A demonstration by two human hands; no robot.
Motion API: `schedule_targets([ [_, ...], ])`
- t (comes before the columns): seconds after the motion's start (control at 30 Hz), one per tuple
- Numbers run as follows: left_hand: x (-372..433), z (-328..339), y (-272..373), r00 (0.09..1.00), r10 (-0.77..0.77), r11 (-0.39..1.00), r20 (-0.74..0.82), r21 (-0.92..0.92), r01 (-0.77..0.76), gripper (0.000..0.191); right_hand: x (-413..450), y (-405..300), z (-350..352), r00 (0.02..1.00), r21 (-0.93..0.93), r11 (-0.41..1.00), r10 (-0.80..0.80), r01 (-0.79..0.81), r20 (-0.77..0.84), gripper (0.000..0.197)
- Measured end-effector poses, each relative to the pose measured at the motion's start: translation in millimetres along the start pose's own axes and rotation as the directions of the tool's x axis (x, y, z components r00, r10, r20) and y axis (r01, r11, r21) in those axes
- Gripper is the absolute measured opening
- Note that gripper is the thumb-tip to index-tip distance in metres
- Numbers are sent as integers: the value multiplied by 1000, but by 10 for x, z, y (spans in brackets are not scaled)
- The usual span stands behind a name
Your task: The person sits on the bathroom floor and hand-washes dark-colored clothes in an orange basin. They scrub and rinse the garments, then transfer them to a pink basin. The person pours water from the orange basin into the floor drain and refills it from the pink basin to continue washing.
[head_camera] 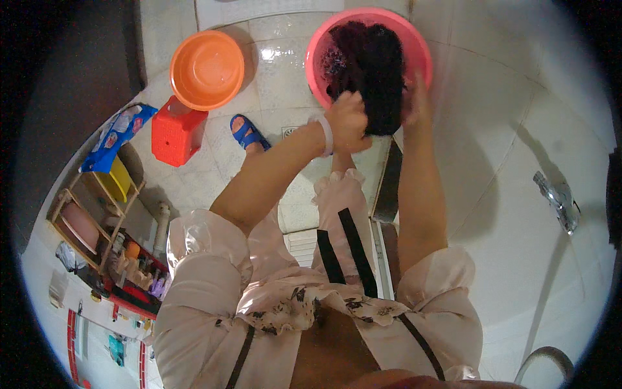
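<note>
A bundle of black cloth (376, 73) lies in a round pink plastic basin (316, 80) and spills over its near rim. Wet, glistening spots, perhaps suds, show beside the cloth inside the basin. My left hand (347, 121), with a pale bracelet at the wrist, is curled into a fist on the cloth's left edge and grips it. Along the cloth's right edge, by the basin wall, is my right hand (414, 102). It is blurred, and its fingers are partly hidden, so its hold is unclear.
An orange basin (209, 70) is at the left, close to a red plastic stool (177, 133). A wooden rack (99, 219) holds basins and bottles. A floor drain (290, 132) lies near my blue sandal (248, 132). A chrome wall fitting (559, 204) juts out at the right.
</note>
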State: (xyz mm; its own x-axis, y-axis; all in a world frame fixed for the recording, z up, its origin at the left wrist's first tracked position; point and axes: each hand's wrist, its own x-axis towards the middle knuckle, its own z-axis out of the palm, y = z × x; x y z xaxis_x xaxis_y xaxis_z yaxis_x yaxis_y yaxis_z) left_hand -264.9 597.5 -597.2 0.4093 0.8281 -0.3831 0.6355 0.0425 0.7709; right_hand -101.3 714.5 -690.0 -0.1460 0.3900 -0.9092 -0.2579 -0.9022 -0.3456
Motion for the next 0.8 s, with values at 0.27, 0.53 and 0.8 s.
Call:
schedule_targets([
  [0.27, -163, 1508, -935, 883, -415, 411, 217, -821, 395, 50, -589, 222, 50, 975, -116, 993, 59, -34, 213, 49],
  [0.53, 155, 271, -706, 958, -285, -710, 32, -679, -188, 42, -1634, 71, 45, 810, -387, 853, -67, 349, 582, 57],
  [0.8, 37, 174, -602, 706, -704, -471, -80, -692, -547, 31, -682, 407, -421, 673, -777, 141, -608, 613, 421, 38],
])
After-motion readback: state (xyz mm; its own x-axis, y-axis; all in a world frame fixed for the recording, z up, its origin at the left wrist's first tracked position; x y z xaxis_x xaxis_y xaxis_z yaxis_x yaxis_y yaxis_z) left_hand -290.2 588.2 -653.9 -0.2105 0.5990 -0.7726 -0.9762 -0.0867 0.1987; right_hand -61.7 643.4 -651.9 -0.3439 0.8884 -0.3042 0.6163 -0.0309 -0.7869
